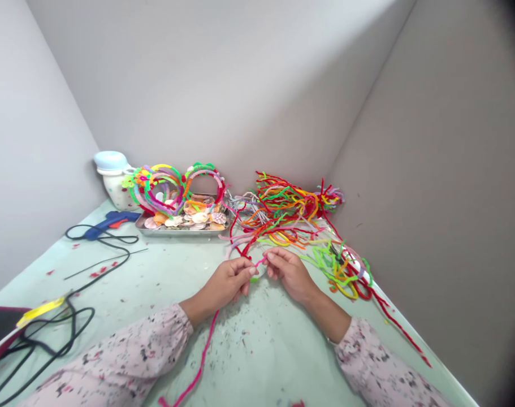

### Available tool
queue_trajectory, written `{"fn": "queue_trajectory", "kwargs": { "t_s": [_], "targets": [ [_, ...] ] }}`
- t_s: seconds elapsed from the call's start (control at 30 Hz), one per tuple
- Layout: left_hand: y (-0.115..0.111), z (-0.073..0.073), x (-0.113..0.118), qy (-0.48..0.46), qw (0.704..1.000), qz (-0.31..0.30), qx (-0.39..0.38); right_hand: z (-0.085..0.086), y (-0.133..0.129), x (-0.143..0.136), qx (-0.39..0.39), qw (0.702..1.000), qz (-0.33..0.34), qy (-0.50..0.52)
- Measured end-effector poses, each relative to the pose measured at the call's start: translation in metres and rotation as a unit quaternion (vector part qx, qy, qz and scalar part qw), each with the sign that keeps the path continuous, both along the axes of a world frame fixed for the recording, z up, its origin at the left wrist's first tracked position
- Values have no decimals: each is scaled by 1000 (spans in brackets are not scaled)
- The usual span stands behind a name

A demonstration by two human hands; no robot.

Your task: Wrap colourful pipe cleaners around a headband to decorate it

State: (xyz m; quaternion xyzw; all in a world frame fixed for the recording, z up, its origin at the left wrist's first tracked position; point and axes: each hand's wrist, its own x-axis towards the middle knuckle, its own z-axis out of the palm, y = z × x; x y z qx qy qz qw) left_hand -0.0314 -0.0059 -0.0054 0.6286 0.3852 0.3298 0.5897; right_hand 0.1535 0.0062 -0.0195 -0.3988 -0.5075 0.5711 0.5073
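- The pink fuzzy strand [261, 262] spans the small gap between the two hands, above the table [265, 350]; a long pink length trails below the left wrist, apparently the same piece.
- Working it well likely calls for a light pinch close to the bend and small, even turns.
- The left hand [226, 282] has its fingers closed on one side of the strand; the right hand [291, 276] pinches its tip.
- Beyond lie tangled coloured strands [282, 198] and a shell-filled tray [181, 232].
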Motion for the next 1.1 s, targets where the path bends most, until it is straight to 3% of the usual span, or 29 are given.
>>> {"fn": "queue_trajectory", "kwargs": {
  "t_s": [0.5, 1.1],
  "targets": [
    [0, 1, -1, 31, 1000, -2, -6, 5, -3, -4, 38, 993, -40, -100],
    [0, 2, 0, 23, 1000, 18, -4, 0, -1, -1, 15, 1000, 11, -21]
  ]
}}
